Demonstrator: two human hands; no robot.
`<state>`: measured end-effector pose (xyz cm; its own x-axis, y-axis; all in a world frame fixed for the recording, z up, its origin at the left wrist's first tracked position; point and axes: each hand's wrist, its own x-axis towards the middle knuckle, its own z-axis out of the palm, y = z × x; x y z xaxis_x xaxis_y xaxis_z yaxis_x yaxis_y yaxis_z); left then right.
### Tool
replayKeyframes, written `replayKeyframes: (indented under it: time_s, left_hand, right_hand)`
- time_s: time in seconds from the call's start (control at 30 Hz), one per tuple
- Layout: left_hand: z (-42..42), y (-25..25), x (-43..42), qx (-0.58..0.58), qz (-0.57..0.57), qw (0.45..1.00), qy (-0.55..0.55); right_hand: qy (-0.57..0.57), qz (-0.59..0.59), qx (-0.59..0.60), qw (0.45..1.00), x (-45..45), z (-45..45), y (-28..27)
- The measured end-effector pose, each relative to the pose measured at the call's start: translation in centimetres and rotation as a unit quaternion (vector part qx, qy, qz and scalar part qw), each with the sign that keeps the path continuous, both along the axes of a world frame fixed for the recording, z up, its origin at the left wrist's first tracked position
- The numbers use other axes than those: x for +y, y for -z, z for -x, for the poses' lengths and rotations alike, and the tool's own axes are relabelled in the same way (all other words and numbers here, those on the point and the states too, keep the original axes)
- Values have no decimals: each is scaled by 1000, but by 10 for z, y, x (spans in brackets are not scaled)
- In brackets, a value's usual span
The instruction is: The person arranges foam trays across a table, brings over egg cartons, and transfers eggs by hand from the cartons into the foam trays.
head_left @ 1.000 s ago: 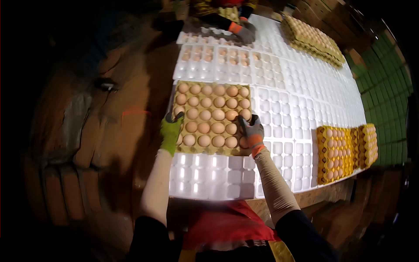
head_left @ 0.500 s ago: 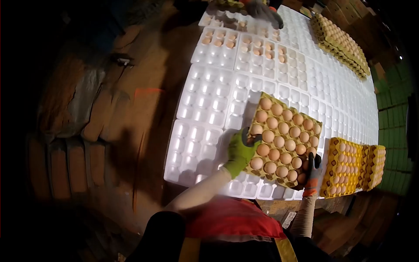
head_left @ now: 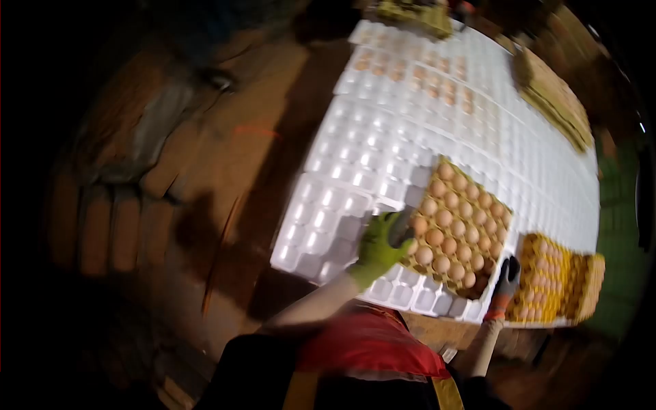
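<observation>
A fibre tray of brown eggs (head_left: 456, 229) sits tilted in angle on the white moulded trays (head_left: 328, 225) near the front of the table. My left hand (head_left: 384, 247), in a green glove with dark fingertips, is at the egg tray's left edge, thumb and fingers apart. Just off the tray's lower right side is my right hand (head_left: 507, 277), in a grey and orange glove, its fingers stretched out and somewhat blurred. Nothing shows in either hand.
Yellow trays with eggs (head_left: 543, 280) stand at the right front edge. Stacked egg trays (head_left: 555, 99) lie at the back right. Some far white cells hold eggs (head_left: 437, 85). More fibre trays (head_left: 417, 17) are at the far edge, and green stacks (head_left: 618, 219) stand beyond the right side.
The egg tray has gone from the table's left side to the right front and turned at an angle. Both hands moved with it, then came off its edges. The camera view has shifted.
</observation>
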<state>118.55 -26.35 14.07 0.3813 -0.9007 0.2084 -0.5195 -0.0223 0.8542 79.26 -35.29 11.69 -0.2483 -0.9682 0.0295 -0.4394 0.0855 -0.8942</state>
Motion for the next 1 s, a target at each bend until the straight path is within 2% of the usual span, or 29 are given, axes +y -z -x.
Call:
replayKeyframes:
  time_s: [0.03,0.07,0.1,0.13,0.17,0.23,0.27,0.37,0.4,0.43,0.47,0.5,0.57,0.63,0.7,0.77,0.9,0.97,1.0]
  left_hand:
    - [-4,16,12,27,16,999,-5]
    - [-14,18,24,3,25,999,19]
    - [-16,30,34,78,63,995,18]
    - [-30,15,46,88,41,995,32]
    - [-45,-3,58,59,30,997,32]
    - [-64,-13,88,145,65,987,-38]
    - [-79,-13,108,128,51,988,-76]
    - [-136,12,176,76,53,980,-179]
    - [-155,33,201,100,72,971,-204]
    - [-166,30,222,103,72,967,-221]
    - [-175,32,240,125,59,957,-255]
    - [-186,36,253,-7,35,966,-257]
    - [-193,50,259,-46,67,968,-237]
    - [-163,24,234,-26,54,978,-199]
    - [-134,-4,207,-23,41,986,-161]
    - [-102,-22,178,-77,52,994,-50]
    - [-50,-33,102,-142,88,977,135]
    - [-27,-30,58,-195,90,964,155]
    - [-17,-29,43,-258,84,946,176]
  right_hand:
    - [0,26,38,999,12,-13,-18]
    - [-26,42,8,999,23,-14,-21]
    - [-53,44,56,996,36,-27,-38]
    - [-59,30,124,990,48,-54,-66]
    - [-76,65,121,988,52,-49,-54]
    - [-95,48,104,989,62,-47,-43]
    - [-90,30,63,994,68,-53,-42]
    - [-78,50,107,990,82,-75,-36]
    - [-81,60,131,986,90,-86,-43]
    - [-80,70,159,981,96,-95,-48]
    - [-95,139,135,976,97,-96,-42]
    - [-105,147,162,970,103,-99,-46]
    - [-116,184,190,957,108,-101,-48]
    - [-111,145,181,967,115,-85,-37]
    - [-100,124,108,981,125,-89,-36]
    - [-126,149,188,963,128,-95,-34]
    - [-274,224,325,877,98,-159,-75]
    - [-348,150,419,825,75,-189,-84]
    - [-364,99,497,781,65,-199,-69]
